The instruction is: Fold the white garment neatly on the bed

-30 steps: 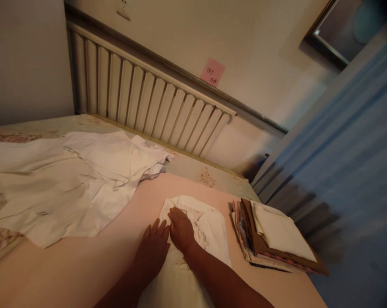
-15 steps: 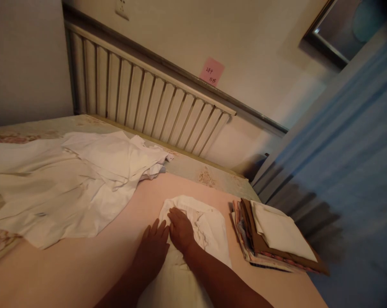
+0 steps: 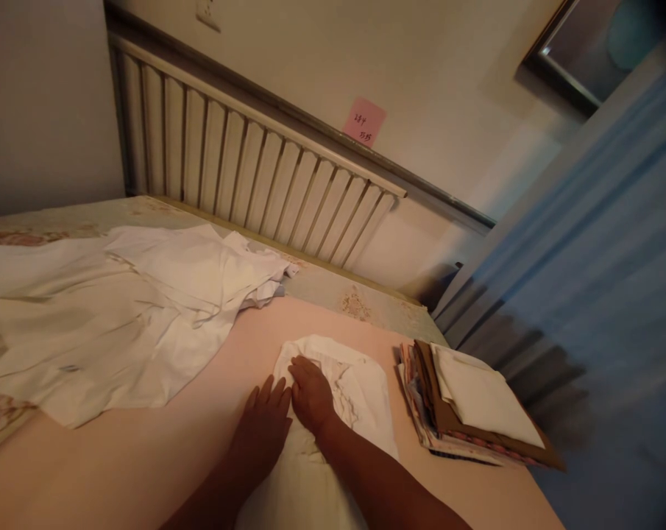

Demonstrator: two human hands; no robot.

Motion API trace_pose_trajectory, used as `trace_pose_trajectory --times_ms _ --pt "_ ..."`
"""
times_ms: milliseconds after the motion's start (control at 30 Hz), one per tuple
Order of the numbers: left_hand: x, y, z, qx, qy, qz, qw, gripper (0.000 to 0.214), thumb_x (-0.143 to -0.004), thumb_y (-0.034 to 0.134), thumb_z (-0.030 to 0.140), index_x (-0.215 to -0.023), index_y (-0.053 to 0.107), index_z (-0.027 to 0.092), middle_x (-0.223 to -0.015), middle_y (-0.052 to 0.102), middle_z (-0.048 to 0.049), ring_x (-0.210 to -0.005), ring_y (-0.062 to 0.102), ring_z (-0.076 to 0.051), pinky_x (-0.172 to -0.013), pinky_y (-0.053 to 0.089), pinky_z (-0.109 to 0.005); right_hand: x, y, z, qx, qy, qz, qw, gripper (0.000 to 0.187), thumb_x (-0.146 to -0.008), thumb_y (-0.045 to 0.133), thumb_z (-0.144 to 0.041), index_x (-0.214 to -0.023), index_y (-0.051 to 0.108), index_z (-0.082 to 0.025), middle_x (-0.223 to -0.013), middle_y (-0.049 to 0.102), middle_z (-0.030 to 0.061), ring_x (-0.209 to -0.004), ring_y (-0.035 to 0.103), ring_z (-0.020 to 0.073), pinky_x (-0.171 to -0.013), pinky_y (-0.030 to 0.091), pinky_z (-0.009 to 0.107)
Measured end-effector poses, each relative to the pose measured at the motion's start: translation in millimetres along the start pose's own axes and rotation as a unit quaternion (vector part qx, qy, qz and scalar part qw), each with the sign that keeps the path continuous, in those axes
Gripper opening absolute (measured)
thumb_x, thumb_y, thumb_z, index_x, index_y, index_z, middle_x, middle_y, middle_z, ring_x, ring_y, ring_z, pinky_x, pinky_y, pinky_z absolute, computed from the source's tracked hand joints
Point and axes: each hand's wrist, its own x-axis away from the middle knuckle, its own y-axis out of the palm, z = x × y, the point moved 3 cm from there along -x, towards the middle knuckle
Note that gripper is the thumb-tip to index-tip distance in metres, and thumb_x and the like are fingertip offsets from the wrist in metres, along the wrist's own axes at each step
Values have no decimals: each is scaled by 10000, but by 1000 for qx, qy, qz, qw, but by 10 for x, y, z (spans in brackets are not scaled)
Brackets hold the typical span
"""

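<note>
A white cloth [image 3: 360,397] lies partly folded on the pink bed sheet [image 3: 145,464] in front of me. My right hand [image 3: 310,394] rests flat on the cloth's left part, fingers together and stretched out. My left hand [image 3: 263,427] lies flat beside it at the cloth's left edge, fingers extended, touching the sheet. Neither hand holds anything.
A heap of loose white cloths [image 3: 117,309] spreads over the bed at the left. A stack of folded fabrics [image 3: 470,412], brown and patterned with a white one on top, sits at the right edge. A radiator [image 3: 244,177] runs along the wall; a blue curtain [image 3: 603,294] hangs right.
</note>
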Motion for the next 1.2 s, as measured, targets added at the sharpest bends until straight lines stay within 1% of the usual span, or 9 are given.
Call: trace_pose_trajectory --times_ms 200,433,533,633,800,1000,1133,1200 --pt "-11 -4 -4 -15 2 -22 1000 423 -856 423 217 -1238 605 208 -1368 552 -70 -1321 419 -283 -1062 328 -463 -4 -24 -19 -2 -5 4 1000 428 -758 487 -71 -1151 629 -167 -1267 608 81 -1260 467 200 -1099 352 405" --pt "2 -9 3 -17 11 3 1000 439 -844 406 191 -1234 607 195 -1365 553 -83 -1310 430 -297 -1053 340 -473 -12 -14 -14 -1 -1 2 1000 444 -750 477 -62 -1149 633 -177 -1271 607 72 -1261 466 199 -1099 353 407" --pt "-2 -7 -2 -20 13 -13 1000 460 -834 407 182 -1258 587 187 -1384 534 -89 -1323 413 -305 -1054 335 -488 -11 -9 -7 -1 1 2 1000 452 -742 473 -56 -1148 633 -173 -1274 605 74 -1266 460 193 -1102 349 400" --pt "-7 8 -15 -19 13 -31 999 466 -829 419 197 -1265 583 194 -1384 537 -75 -1318 419 -306 -1045 346 -488 -4 1 3 4 1 -1 1000 440 -754 480 -70 -1155 629 -171 -1284 598 80 -1269 457 190 -1106 343 405" --pt "-11 5 -9 -13 5 -17 1000 450 -839 412 206 -1251 593 200 -1373 547 -74 -1318 421 -293 -1055 336 -478 -5 -9 -11 4 5 -6 1000 448 -753 487 -68 -1163 626 -184 -1290 595 71 -1276 450 187 -1104 346 406" --pt "-19 -34 8 -7 -3 -34 999 448 -840 418 199 -1253 590 200 -1384 536 -75 -1331 405 -293 -1063 329 -480 -8 -30 -14 3 5 -9 1000 432 -761 491 -68 -1156 629 -172 -1285 596 80 -1266 461 199 -1104 348 405" --pt "-19 -3 -15 -8 13 -24 1000 443 -840 429 205 -1250 594 194 -1376 543 -83 -1323 419 -303 -1055 343 -480 -27 17 5 12 -3 -17 1000 432 -774 490 -74 -1174 617 -176 -1296 587 89 -1275 459 198 -1103 351 421" --pt "-20 16 -29 -12 23 -13 1000 444 -846 418 202 -1255 590 191 -1379 539 -94 -1325 418 -302 -1057 344 -481 -38 2 -14 1 -13 -24 1000 416 -783 487 -82 -1163 625 -182 -1277 603 85 -1266 474 191 -1096 367 411"
